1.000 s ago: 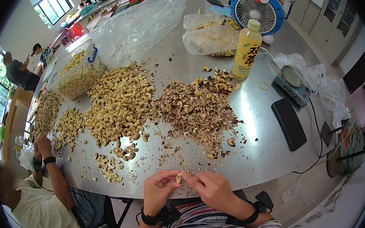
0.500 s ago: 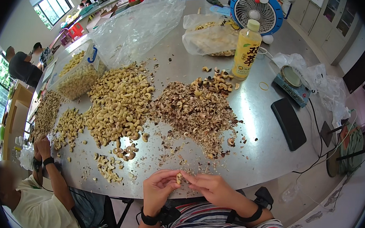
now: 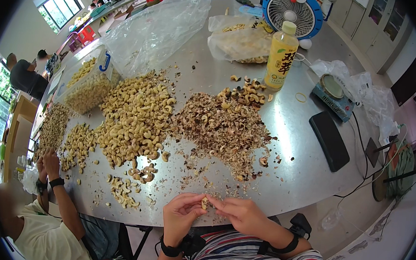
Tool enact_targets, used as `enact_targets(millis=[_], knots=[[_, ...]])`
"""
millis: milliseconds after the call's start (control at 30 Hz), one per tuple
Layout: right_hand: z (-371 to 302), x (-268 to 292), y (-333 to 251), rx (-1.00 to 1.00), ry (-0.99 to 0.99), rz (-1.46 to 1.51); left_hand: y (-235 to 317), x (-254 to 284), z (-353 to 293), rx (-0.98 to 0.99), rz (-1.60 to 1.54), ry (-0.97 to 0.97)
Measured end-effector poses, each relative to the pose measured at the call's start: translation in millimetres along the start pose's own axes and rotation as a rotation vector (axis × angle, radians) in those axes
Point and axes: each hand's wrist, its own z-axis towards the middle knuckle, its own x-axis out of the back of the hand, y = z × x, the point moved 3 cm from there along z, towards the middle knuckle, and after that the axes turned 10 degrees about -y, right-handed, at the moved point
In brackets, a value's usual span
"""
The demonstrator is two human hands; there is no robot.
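Close to the table's near edge, a single cashew nut [image 3: 205,203] with dark patches of skin is held between my two hands. My left hand [image 3: 180,216] pinches it between thumb and fingers. My right hand [image 3: 240,214] reaches in from the other side, its fingertips pressed together against the nut; whether anything else is in them is hidden. Beyond my hands lies a heap of brown skin flakes [image 3: 218,131], with darker cashews at its far end. A large pile of pale cashews [image 3: 135,118] spreads to its left, and a small group of cashews [image 3: 124,192] lies nearer.
A clear plastic tub [image 3: 90,87] of cashews stands at the left. Farther back are a plastic bag [image 3: 240,43], a yellow bottle [image 3: 281,57] and a blue fan [image 3: 292,13]. A black phone [image 3: 329,141] lies right. A co-worker's hands [image 3: 49,164] are at the left edge.
My hands stay in nearly the same place, still holding the cashew nut. The co-worker's hands at the left have shifted slightly upward.
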Motion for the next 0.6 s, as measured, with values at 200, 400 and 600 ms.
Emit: enact_targets(millis=[200, 400, 600], knots=[[-1, -3, -2, 0.042, 0.049, -0.313, 0, 0, 1, 0.009, 0.027, 0.006], [0, 0, -8, 0.060, 0.091, -0.485, 3, -1, 1, 0.015, 0.051, 0.009], [0, 1, -11, 0.091, 0.121, -0.566, 2, 0, 1, 0.015, 0.054, 0.009]])
